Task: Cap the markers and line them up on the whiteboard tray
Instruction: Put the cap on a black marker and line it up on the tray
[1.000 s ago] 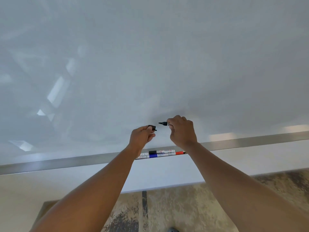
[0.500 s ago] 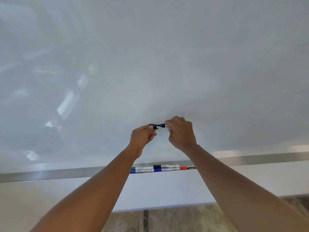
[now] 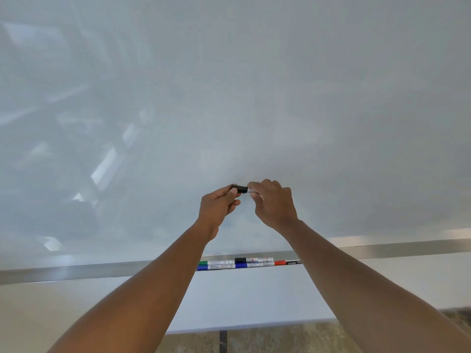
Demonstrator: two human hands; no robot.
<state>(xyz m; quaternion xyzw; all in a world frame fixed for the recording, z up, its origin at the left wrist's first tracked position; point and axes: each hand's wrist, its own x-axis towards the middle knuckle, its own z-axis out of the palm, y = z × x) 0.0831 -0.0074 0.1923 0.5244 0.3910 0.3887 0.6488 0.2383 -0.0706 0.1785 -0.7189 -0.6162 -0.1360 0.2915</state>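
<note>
I hold both hands up in front of the whiteboard (image 3: 229, 85). My left hand (image 3: 218, 203) pinches a black cap (image 3: 238, 188), which now sits over the tip of the black marker (image 3: 248, 190). My right hand (image 3: 274, 202) is closed around that marker's white barrel, most of it hidden in the fist. Below, on the metal whiteboard tray (image 3: 76, 272), several capped markers lie end to end: a green-capped one (image 3: 216, 262), a blue-capped one (image 3: 216, 267), a black-capped one (image 3: 253, 259), another blue one (image 3: 254, 264) and a red-capped one (image 3: 286, 262).
The tray runs the whole width of the view, long bare stretches on both sides of the markers. A white wall (image 3: 242, 301) lies under it, and a mottled floor (image 3: 267, 340) shows at the bottom edge. My forearms cross the tray.
The cap and the marker tip were apart a second ago. My hands came together and the cap went onto the tip. The view tilted up, so the tray sits lower.
</note>
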